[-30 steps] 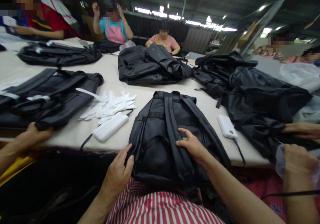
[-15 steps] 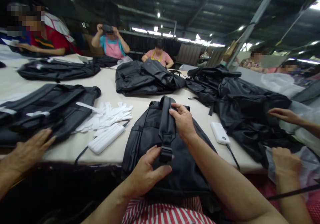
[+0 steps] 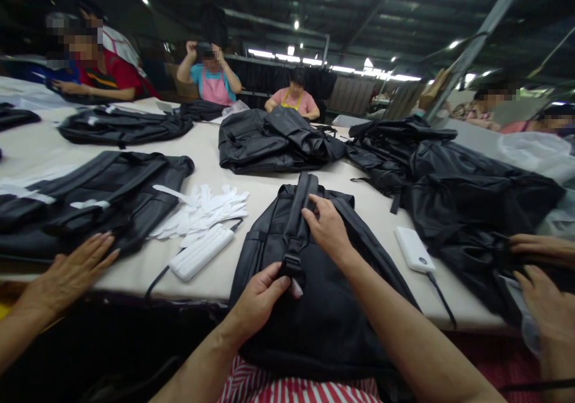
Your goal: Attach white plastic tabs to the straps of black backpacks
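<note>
In front of me a black backpack (image 3: 341, 307) lies at the table's near edge, its lower end toward my striped apron. A padded black strap (image 3: 299, 217) runs down it and ends in a black plastic buckle (image 3: 293, 264). My left hand (image 3: 260, 298) is closed on the buckle, thumb on top, with a small pale bit showing beside the thumb tip. Higher up, my right hand (image 3: 330, 226) pinches the right edge of the strap between thumb and fingers.
White strips (image 3: 202, 211) lie in a heap beside a white power bank (image 3: 202, 252). Another power bank (image 3: 414, 248) is on the right. More black bags (image 3: 274, 142) cover the table. Co-workers' hands reach in at left (image 3: 67, 277) and right (image 3: 550, 295).
My left thumb and fingers have closed on the buckle, having been apart around it. The strap's lower end has shifted slightly left on the bag. The right-hand co-worker's hands moved lower over their bag.
</note>
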